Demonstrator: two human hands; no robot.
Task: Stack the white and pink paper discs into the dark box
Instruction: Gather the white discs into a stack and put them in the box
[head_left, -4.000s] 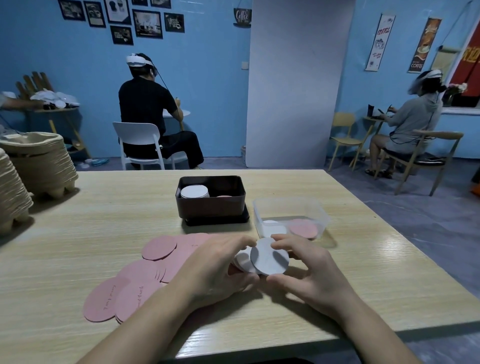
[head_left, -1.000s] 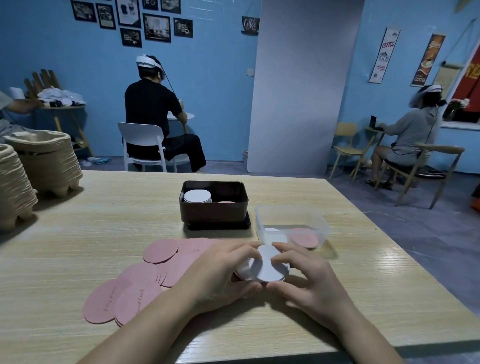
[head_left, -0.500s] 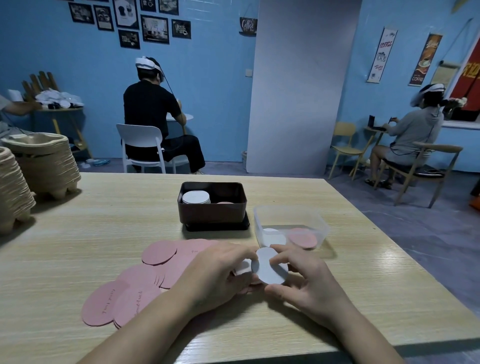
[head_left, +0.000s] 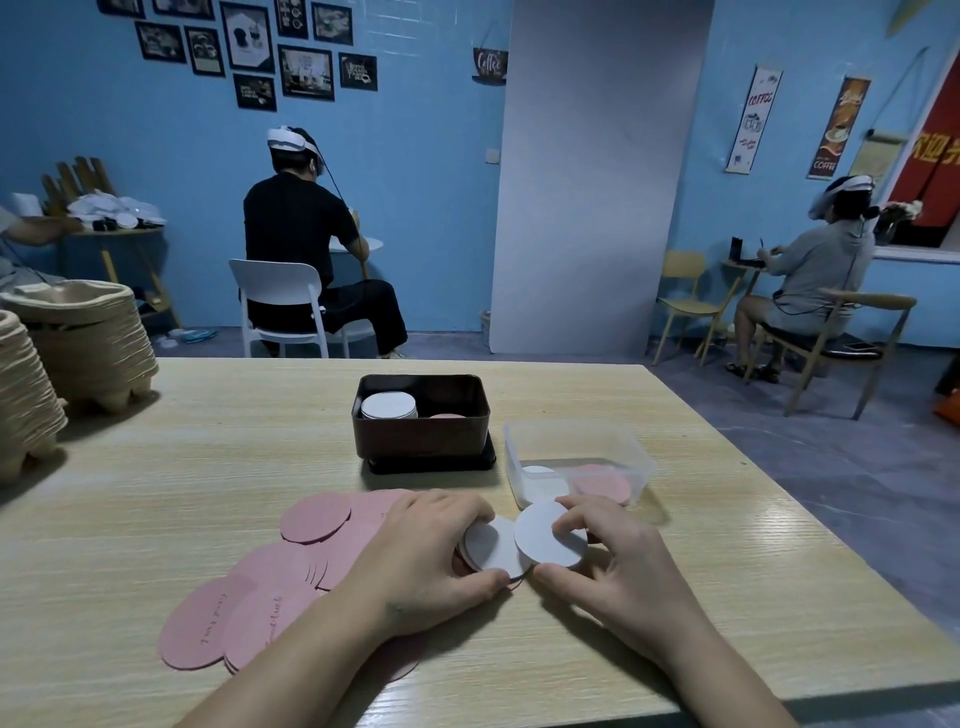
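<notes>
Pale wood-grain surface (head_left: 208, 467) bearing thin, flat, circular paper discs. The left hand (head_left: 421, 561) curls round a small stack of white discs (head_left: 491, 545). The right hand (head_left: 618, 571) pinches a single white disc (head_left: 545, 535), thumb on its face, its edge overlapping the stack. Matte pink discs (head_left: 311, 519) lie fanned and overlapping under and to the left of the left hand. The dark box (head_left: 421, 441), rectangular with rounded corners, stands beyond the hands, well apart, holding a white stack (head_left: 388, 406) and a pink disc (head_left: 447, 415). A clear plastic container (head_left: 576, 436) stands just beyond the right hand. Hands and box contents match the frame half a second earlier.
</notes>
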